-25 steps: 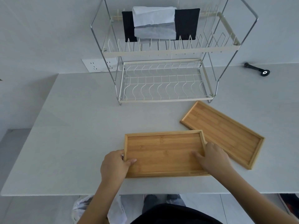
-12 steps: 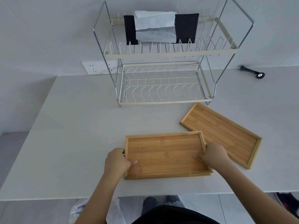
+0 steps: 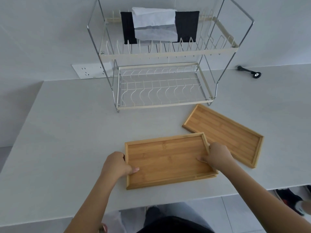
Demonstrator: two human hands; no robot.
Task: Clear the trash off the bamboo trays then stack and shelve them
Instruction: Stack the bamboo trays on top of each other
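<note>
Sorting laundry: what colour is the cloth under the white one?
Black cloth, head view.

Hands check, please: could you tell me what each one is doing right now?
Left hand: gripping the near bamboo tray's left end.
Right hand: gripping its right end.

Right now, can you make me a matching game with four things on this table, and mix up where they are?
Things:
1. near tray
2. far tray
3. white cloth
4. black tool

Places:
A. on the table by the wall, right of the rack
B. held at both ends by the left hand and right hand
C. draped over the rack's top tier
D. lying at an angle on the table, right of the held one

Pairs: 1-B, 2-D, 3-C, 4-A
</note>
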